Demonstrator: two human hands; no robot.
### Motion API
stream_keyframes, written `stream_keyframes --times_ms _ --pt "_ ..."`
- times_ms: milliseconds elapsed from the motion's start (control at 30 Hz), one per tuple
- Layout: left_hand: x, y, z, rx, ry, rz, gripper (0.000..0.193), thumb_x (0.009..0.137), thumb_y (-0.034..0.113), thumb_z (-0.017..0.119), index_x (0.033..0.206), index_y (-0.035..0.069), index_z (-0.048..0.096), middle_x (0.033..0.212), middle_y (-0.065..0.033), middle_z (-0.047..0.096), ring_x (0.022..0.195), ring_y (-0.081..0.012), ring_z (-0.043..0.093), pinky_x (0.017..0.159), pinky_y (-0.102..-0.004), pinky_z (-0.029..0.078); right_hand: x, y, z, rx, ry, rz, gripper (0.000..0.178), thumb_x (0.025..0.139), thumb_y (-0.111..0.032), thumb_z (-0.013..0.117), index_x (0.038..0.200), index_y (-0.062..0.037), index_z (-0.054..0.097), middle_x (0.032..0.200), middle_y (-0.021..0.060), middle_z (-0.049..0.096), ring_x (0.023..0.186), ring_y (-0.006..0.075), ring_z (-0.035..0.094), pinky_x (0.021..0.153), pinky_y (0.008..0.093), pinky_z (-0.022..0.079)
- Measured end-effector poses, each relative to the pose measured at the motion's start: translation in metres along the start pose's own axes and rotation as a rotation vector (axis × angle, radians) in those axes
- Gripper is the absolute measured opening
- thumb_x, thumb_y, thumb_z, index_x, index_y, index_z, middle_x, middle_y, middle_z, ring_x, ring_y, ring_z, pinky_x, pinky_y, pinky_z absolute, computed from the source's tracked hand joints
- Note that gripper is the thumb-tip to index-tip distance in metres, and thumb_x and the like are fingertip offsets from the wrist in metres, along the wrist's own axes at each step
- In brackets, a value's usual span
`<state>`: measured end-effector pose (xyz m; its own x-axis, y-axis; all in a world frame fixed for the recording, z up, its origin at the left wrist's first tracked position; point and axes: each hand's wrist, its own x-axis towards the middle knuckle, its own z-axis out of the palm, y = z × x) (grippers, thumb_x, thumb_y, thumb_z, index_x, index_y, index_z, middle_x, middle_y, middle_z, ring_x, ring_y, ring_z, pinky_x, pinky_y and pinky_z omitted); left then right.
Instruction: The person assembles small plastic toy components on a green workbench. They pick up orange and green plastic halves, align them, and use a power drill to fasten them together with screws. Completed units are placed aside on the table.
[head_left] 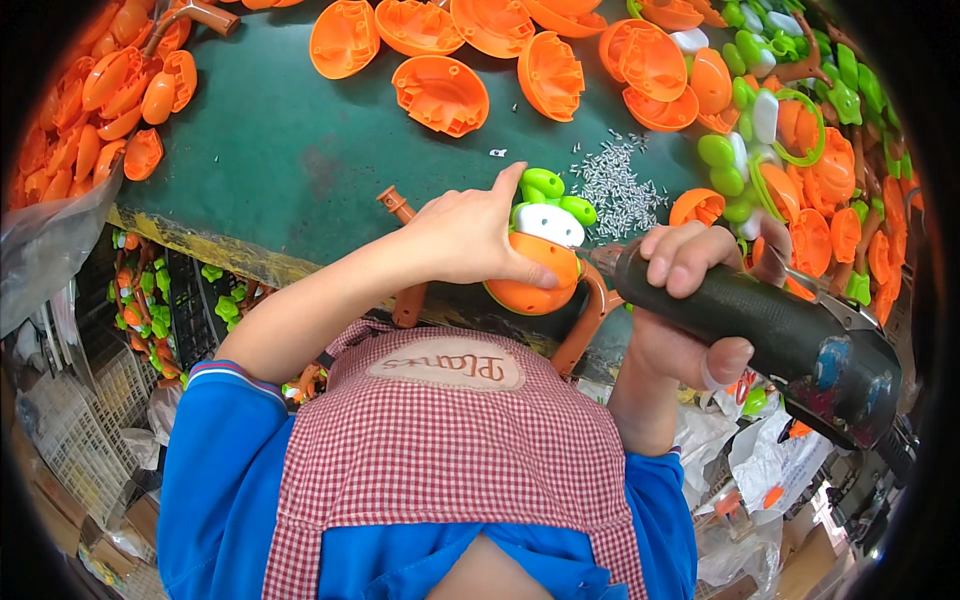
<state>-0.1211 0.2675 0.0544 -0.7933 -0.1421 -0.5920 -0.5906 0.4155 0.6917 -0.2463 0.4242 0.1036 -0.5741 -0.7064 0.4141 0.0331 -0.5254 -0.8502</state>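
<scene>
My left hand (465,235) is wrapped round a small plastic toy (530,297) near the table's front edge. Its rounded orange part is topped by a white piece (548,225) with small holes and green lobes (543,184). A black electric screwdriver (770,330) lies across my right hand (685,262), which is closed round its body. Its tip points left and meets the toy's right side; whether it sits in a screw I cannot tell. Brown plastic pieces (592,310) stick out beside and below the toy, partly hidden by my left hand and arm.
Loose small screws (622,185) lie in a pile beyond the toy on the green table (270,160). Orange half shells (440,95) are spread along the far side. Orange parts (110,90) heap up at left; green, white and orange parts (765,120) crowd the right.
</scene>
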Motion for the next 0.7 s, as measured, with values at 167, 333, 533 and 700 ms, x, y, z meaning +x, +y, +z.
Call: stream_keyframes --times_ms 167,333,533,700 --pt "0.001 -0.007 0.001 -0.061 0.027 0.040 0.122 0.062 0.056 0.083 0.147 -0.004 0.021 0.110 -0.0306 0.064 0.105 -0.0420 0.063 0.093 -0.0417 0.048 0.002 -0.002 0.018 0.052 0.062 0.181 0.098 0.074 -0.047 0.082 0.140 0.0006 0.027 0.081 0.0095 0.059 0.078 0.0222 0.059 0.075 0.0331 0.049" --pt "0.000 -0.005 -0.005 -0.075 -0.027 0.020 0.124 0.060 0.063 0.080 0.144 -0.009 0.024 0.113 -0.0310 0.062 0.106 -0.0410 0.063 0.093 -0.0409 0.049 0.005 0.009 0.018 -0.138 -0.022 0.288 0.089 0.080 -0.047 0.075 0.142 -0.0039 0.028 0.079 0.0092 0.057 0.072 0.0200 0.056 0.069 0.0341 0.047" --pt "-0.002 -0.004 -0.004 -0.072 0.000 0.035 0.122 0.062 0.062 0.079 0.144 -0.009 0.024 0.112 -0.0305 0.063 0.106 -0.0402 0.063 0.092 -0.0407 0.049 0.002 0.032 0.015 -0.039 -0.016 0.331 0.065 0.078 -0.043 0.079 0.120 -0.0077 0.045 0.076 0.0085 0.055 0.068 0.0190 0.054 0.065 0.0324 0.047" --pt "-0.001 -0.006 -0.001 -0.082 0.003 0.033 0.120 0.061 0.062 0.079 0.144 -0.007 0.026 0.110 -0.0294 0.064 0.104 -0.0404 0.064 0.091 -0.0416 0.049 0.006 0.045 0.006 0.168 -0.208 0.287 0.071 0.076 -0.038 0.083 0.123 -0.0033 0.043 0.073 0.0079 0.057 0.065 0.0179 0.056 0.060 0.0296 0.048"
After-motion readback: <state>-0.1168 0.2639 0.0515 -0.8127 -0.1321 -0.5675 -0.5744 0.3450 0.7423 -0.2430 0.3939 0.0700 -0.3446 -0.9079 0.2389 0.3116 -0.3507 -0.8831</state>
